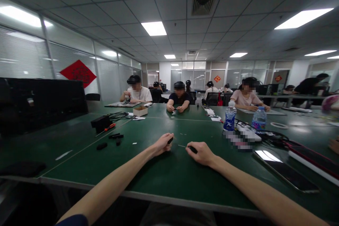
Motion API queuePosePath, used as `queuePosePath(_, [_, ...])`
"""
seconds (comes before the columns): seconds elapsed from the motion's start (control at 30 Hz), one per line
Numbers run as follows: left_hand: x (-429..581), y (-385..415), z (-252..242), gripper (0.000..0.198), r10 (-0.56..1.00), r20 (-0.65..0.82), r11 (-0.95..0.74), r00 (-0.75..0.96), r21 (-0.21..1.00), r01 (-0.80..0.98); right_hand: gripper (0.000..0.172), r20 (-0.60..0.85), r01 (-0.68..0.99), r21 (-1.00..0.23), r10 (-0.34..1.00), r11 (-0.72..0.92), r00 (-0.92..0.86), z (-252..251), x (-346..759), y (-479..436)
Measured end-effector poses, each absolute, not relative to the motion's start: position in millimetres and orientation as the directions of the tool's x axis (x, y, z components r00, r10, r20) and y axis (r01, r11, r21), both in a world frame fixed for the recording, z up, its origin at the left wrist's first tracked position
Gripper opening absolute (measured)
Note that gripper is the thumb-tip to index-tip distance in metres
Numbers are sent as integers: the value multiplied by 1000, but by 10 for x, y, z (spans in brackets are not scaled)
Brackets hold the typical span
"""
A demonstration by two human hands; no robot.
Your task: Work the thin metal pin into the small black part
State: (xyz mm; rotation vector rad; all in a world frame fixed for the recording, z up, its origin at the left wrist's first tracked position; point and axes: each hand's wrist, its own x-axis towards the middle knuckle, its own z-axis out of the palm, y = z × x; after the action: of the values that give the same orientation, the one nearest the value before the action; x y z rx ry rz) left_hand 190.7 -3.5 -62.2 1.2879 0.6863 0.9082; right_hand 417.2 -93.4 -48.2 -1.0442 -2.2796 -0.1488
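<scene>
Both my arms stretch out over the green table [164, 173]. My left hand [162, 143] is closed in a pinch on a small black part [171, 140]. My right hand [201, 152] is closed round the black handle of a thin screwdriver [186, 146], whose metal shaft points left toward the black part. The two hands are a short gap apart, resting on or just above the tabletop.
Small black parts [116, 136] and a red-handled tool [109, 127] lie to the left near a black box [100, 123]. Two water bottles [230, 117], cables and a phone [286, 170] sit to the right. Other people work at the far side of the table.
</scene>
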Motion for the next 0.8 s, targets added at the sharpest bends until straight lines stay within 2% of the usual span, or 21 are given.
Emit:
queuePosePath(0.43, [1959,-116,-592,45,823,52,-9,566,997,-79,28,523,762,-134,699,633,-488,-480,4095,-958])
queuePosePath(0.8, [1970,-157,-569,36,772,88,9,629,989,-149,29,492,727,-147,687,671,-534,-467,4063,-987])
